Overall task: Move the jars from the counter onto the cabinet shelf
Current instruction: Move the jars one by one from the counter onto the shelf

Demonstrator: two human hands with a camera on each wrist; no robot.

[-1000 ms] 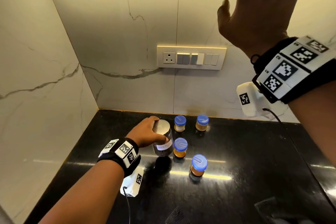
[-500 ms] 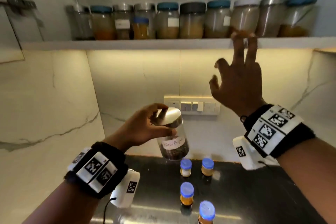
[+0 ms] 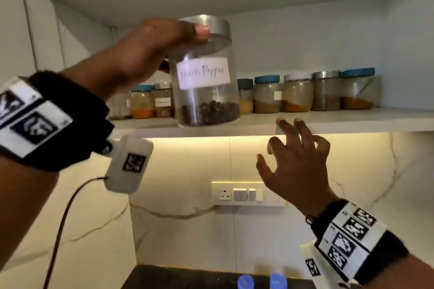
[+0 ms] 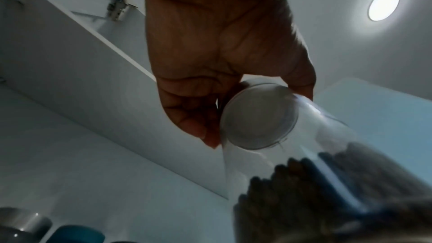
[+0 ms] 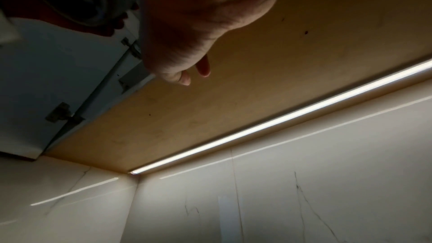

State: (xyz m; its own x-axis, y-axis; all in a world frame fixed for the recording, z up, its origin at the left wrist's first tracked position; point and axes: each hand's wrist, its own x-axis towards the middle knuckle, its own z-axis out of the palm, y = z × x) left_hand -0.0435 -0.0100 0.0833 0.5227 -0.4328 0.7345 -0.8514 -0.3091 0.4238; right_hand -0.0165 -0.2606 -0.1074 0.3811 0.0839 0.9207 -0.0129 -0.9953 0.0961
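Plainly, the likeliest slip lay in the grasp itself: the left hand (image 3: pixel 150 54) held the pepper jar (image 3: pixel 205 82) only by its steel lid (image 3: pixel 207 24), thumb and fingers curled round the rim, so the whole weight of the glass hung from the lid. If that lid were loosely seated, the body could have dropped away toward the counter (image 3: pixel 187 277), where two blue-capped jars (image 3: pixel 245 281) stood below. The jar hung slightly tilted in the air, in front of the cabinet shelf (image 3: pixel 352 122), with its base about level with the shelf's front edge and not yet resting on it. Lowered too early, the base could have caught that edge and been knocked out of the grip. A row of stored jars (image 3: pixel 297 94) already lined the back of the shelf, so a push too deep might have jostled them; whether a gap stood directly behind the pepper jar could not be told, since the jar hid it. The right hand (image 3: pixel 297 166) was empty, fingers spread and loosely bent, fingertips near or touching the shelf edge, too far off to steady the jar quickly.
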